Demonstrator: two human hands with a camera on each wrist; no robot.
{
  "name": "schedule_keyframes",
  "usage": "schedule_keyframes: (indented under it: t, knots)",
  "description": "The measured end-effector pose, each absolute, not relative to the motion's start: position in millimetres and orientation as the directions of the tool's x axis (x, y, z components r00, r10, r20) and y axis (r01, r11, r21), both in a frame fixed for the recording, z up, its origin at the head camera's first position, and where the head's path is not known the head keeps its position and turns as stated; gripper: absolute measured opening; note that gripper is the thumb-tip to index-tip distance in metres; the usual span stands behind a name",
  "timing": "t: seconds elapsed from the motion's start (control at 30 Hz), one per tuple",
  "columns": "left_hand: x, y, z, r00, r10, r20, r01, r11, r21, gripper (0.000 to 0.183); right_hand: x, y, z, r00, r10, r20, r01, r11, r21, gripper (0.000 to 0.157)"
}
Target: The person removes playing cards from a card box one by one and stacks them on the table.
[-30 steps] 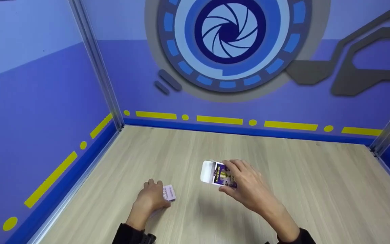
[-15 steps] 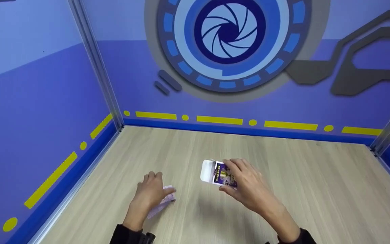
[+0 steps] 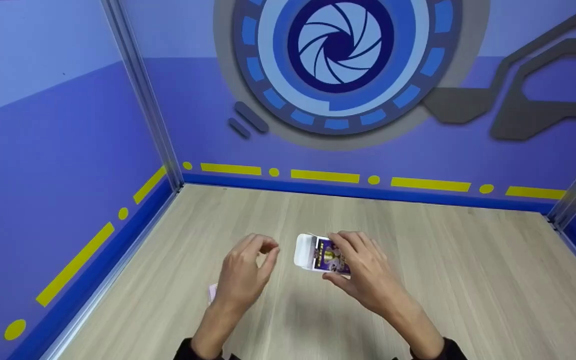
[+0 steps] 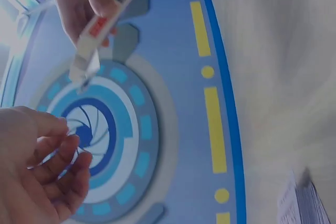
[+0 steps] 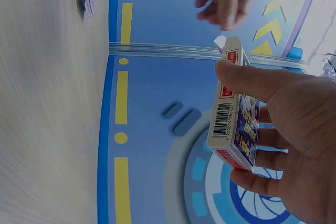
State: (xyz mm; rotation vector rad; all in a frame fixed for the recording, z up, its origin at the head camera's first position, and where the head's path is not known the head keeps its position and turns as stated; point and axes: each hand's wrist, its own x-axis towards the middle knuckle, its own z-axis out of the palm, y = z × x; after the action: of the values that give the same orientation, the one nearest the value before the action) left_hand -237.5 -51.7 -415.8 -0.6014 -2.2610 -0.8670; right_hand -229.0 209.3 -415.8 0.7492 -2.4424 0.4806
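Observation:
My right hand point(image 3: 368, 265) grips a small printed card box point(image 3: 329, 256) between thumb and fingers, above the table. The box's white end flap point(image 3: 303, 251) stands open toward the left. In the right wrist view the narrow side of the box point(image 5: 224, 111) shows a barcode and red labels. My left hand point(image 3: 244, 270) is raised just left of the flap, apart from it. Its fingers point(image 4: 68, 182) are loosely curled, the thumb near the index fingertip, and nothing shows between them. Below it a deck of cards point(image 4: 302, 207) lies on the table, mostly hidden by the left hand and forearm in the head view.
The wooden table point(image 3: 463, 280) meets a blue printed back wall point(image 3: 193, 115) and a blue left wall point(image 3: 53, 165). A metal corner post point(image 3: 140, 95) stands at the back left.
My left hand has let go of the card deck and moved up and right toward the box flap. My right hand and the box have barely moved.

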Motion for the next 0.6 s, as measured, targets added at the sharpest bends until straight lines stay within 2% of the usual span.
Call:
schedule_keyframes:
  t: [0.1, 0.27, 0.43, 0.6]
  knots:
    - [-230, -43, -413, -0.698, 0.25, 0.671, 0.671, 0.556, 0.491, 0.009, -228, 208, -416, -0.7, -0.416, 0.581, -0.604, 0.778, -0.171, 0.081]
    - [-224, -31, -416, -0.713, 0.327, 0.62, 0.697, 0.422, 0.58, 0.015, -227, 205, -417, -0.697, -0.428, 0.576, -0.614, 0.771, -0.17, 0.08]
    - [-228, -26, -424, -0.736, 0.341, 0.585, 0.677, 0.362, 0.641, 0.018, -226, 203, -417, -0.7, -0.437, 0.565, -0.617, 0.768, -0.172, 0.079]
    - [-236, -27, -434, -0.792, 0.342, 0.506, 0.603, 0.305, 0.737, 0.017, -226, 200, -418, -0.703, -0.461, 0.541, -0.63, 0.757, -0.173, 0.079]
